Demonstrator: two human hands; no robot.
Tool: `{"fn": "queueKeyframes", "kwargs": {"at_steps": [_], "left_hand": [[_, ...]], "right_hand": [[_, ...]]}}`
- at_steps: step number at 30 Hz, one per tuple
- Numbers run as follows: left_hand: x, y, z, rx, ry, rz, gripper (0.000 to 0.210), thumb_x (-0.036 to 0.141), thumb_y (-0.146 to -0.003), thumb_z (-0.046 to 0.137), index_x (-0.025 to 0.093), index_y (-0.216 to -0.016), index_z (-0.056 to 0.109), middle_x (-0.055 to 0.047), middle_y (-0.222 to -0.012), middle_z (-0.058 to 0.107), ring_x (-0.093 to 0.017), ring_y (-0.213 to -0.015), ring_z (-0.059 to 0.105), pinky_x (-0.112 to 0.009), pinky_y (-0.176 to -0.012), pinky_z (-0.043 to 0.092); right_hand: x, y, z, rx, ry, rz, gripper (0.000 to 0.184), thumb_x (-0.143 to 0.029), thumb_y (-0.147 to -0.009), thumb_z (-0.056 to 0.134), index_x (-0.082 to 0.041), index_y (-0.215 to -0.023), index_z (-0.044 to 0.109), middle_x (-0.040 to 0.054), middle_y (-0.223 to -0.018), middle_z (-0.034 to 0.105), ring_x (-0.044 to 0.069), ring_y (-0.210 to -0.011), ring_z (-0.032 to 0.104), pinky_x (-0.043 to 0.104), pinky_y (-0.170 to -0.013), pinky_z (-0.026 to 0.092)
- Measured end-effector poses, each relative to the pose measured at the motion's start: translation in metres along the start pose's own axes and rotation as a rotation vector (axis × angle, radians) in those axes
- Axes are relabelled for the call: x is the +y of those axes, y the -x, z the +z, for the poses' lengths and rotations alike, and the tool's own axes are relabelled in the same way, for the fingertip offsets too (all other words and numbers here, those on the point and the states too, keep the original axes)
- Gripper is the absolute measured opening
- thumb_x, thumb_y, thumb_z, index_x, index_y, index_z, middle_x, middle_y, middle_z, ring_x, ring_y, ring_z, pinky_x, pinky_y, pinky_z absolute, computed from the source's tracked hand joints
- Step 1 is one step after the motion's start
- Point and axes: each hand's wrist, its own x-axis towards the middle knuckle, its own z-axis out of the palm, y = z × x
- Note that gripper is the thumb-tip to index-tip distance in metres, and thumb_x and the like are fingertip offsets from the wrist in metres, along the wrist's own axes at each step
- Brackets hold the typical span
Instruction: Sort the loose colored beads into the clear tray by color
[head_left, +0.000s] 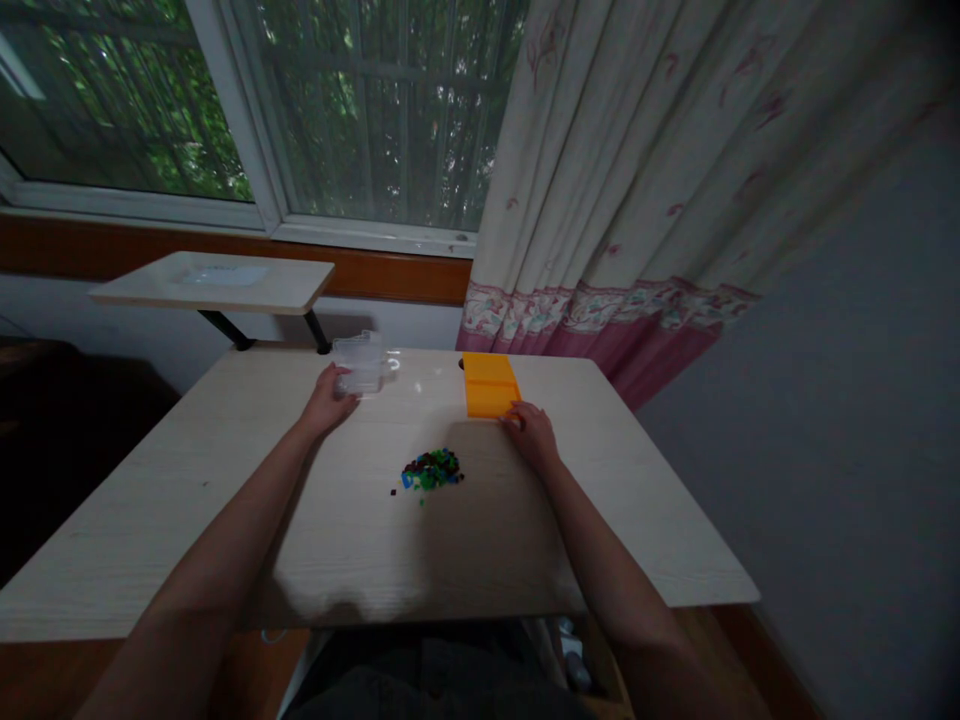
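My left hand (330, 402) grips the near left edge of a clear plastic box (361, 362), thumb on its side, at the back left of the table. A yellow box (491, 385), which looks opened out flat, lies at the back right. My right hand (531, 432) has its fingers closed at the near right corner of that yellow box. Between my hands and closer to me is a loose pile of small beads or bricks (433, 469) in green, blue and dark red. A single dark piece (393, 492) lies just left of the pile.
A raised shelf (217, 280) on black legs stands over the table's back left, with a clear flat item on it. Behind are a window and a long curtain (570, 250). A tiny green bit (205, 484) lies on the wooden table (337, 560) at left.
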Motion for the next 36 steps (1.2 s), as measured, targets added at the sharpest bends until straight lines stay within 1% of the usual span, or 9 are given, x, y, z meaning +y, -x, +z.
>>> {"fn": "queueKeyframes", "kwargs": {"at_steps": [3, 8, 12, 16, 21, 27, 29, 32, 36], "left_hand": [[0.003, 0.000, 0.013, -0.033, 0.046, 0.070, 0.052, 0.026, -0.070, 0.063, 0.016, -0.118, 0.050, -0.016, -0.142, 0.041, -0.031, -0.137, 0.035, -0.048, -0.112, 0.029], [0.012, 0.002, 0.033, -0.051, 0.109, 0.174, 0.053, 0.034, -0.075, 0.062, 0.014, -0.122, 0.050, -0.019, -0.144, 0.037, -0.030, -0.139, 0.033, -0.046, -0.115, 0.027], [0.026, 0.005, 0.046, -0.073, 0.108, 0.185, 0.050, 0.041, -0.081, 0.060, 0.016, -0.124, 0.052, -0.017, -0.142, 0.041, -0.030, -0.140, 0.031, -0.047, -0.116, 0.027], [0.037, 0.009, 0.055, -0.052, 0.093, 0.173, 0.042, 0.044, -0.088, 0.055, 0.020, -0.122, 0.056, -0.015, -0.142, 0.042, -0.029, -0.141, 0.032, -0.048, -0.116, 0.028], [0.041, 0.015, 0.058, 0.030, 0.059, 0.186, 0.037, 0.041, -0.090, 0.053, 0.021, -0.121, 0.055, -0.014, -0.147, 0.037, -0.027, -0.142, 0.031, -0.047, -0.117, 0.029], [0.034, 0.014, 0.061, 0.079, 0.078, 0.205, 0.036, 0.040, -0.089, 0.055, 0.018, -0.118, 0.053, -0.016, -0.141, 0.045, -0.028, -0.137, 0.039, -0.047, -0.113, 0.034], [0.035, 0.014, 0.060, 0.083, 0.076, 0.204, 0.037, 0.040, -0.089, 0.055, 0.017, -0.118, 0.053, -0.017, -0.141, 0.044, -0.028, -0.136, 0.039, -0.048, -0.113, 0.033], [0.042, 0.015, 0.056, 0.076, 0.054, 0.216, 0.034, 0.039, -0.089, 0.056, 0.018, -0.115, 0.054, -0.016, -0.141, 0.044, -0.028, -0.137, 0.038, -0.048, -0.115, 0.032], [0.054, 0.020, 0.049, 0.051, 0.042, 0.245, 0.030, 0.037, -0.089, 0.056, 0.021, -0.114, 0.057, -0.013, -0.143, 0.040, -0.027, -0.136, 0.038, -0.047, -0.115, 0.032]], "right_hand": [[-0.001, 0.000, -0.001, -0.009, 0.003, 0.005, 0.025, -0.040, -0.089, 0.054, -0.021, -0.102, 0.065, 0.0093, -0.128, 0.062, 0.025, -0.124, 0.052, 0.055, -0.110, 0.029], [-0.001, 0.000, 0.000, 0.007, -0.004, 0.003, 0.026, -0.040, -0.089, 0.055, -0.020, -0.102, 0.065, 0.0099, -0.127, 0.063, 0.025, -0.124, 0.053, 0.053, -0.110, 0.029], [0.000, 0.000, 0.000, 0.010, -0.019, -0.001, 0.026, -0.040, -0.088, 0.055, -0.021, -0.102, 0.066, 0.0099, -0.126, 0.063, 0.026, -0.122, 0.053, 0.053, -0.110, 0.030], [0.000, 0.000, 0.000, 0.011, -0.025, -0.010, 0.025, -0.040, -0.087, 0.056, -0.022, -0.102, 0.066, 0.0103, -0.125, 0.063, 0.026, -0.119, 0.055, 0.053, -0.109, 0.030], [-0.001, 0.000, 0.001, 0.033, -0.029, -0.008, 0.025, -0.041, -0.087, 0.056, -0.022, -0.101, 0.065, 0.0106, -0.124, 0.064, 0.026, -0.118, 0.055, 0.054, -0.109, 0.030], [0.001, -0.001, 0.004, 0.080, -0.064, 0.012, 0.027, -0.042, -0.086, 0.056, -0.019, -0.096, 0.066, 0.0141, -0.121, 0.064, 0.028, -0.120, 0.053, 0.053, -0.108, 0.033], [0.003, -0.001, 0.005, 0.113, -0.084, 0.016, 0.027, -0.041, -0.086, 0.057, -0.017, -0.094, 0.065, 0.0157, -0.119, 0.064, 0.029, -0.120, 0.052, 0.052, -0.107, 0.035], [0.005, -0.002, 0.005, 0.142, -0.104, 0.014, 0.026, -0.041, -0.085, 0.057, -0.017, -0.092, 0.066, 0.0161, -0.117, 0.064, 0.029, -0.119, 0.052, 0.051, -0.106, 0.037], [0.004, -0.001, 0.005, 0.104, -0.114, 0.000, 0.021, -0.037, -0.085, 0.057, -0.019, -0.092, 0.066, 0.0140, -0.116, 0.065, 0.028, -0.116, 0.055, 0.052, -0.107, 0.035]]}}
